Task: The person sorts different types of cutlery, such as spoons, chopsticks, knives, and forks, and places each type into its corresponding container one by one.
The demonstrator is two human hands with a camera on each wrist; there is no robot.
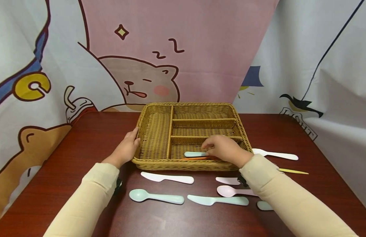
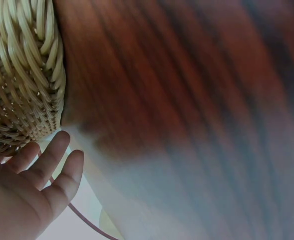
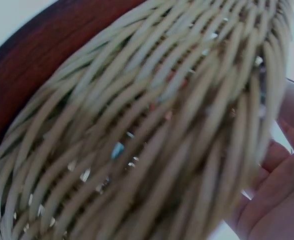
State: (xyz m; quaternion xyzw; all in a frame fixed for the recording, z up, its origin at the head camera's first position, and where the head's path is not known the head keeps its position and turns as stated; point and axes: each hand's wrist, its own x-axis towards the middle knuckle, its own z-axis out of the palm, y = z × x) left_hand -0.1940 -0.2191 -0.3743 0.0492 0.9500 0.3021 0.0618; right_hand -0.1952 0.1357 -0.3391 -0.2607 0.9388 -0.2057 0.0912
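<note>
We see the mint utensil (image 1: 194, 154) in the basket's (image 1: 188, 166) nearest right-hand compartment, with the orange utensil (image 1: 196, 158) just beside it. Our right grip (image 1: 227, 149) covers one end of the mint piece; we cannot tell whether it pinches it. Our left grip (image 1: 128, 148), fingers loosely spread, rests at the basket's left wall. We judge the utensil light, stiff, smooth, slightly slippery, hardly fragile; we'd pinch it mid-handle.
</note>
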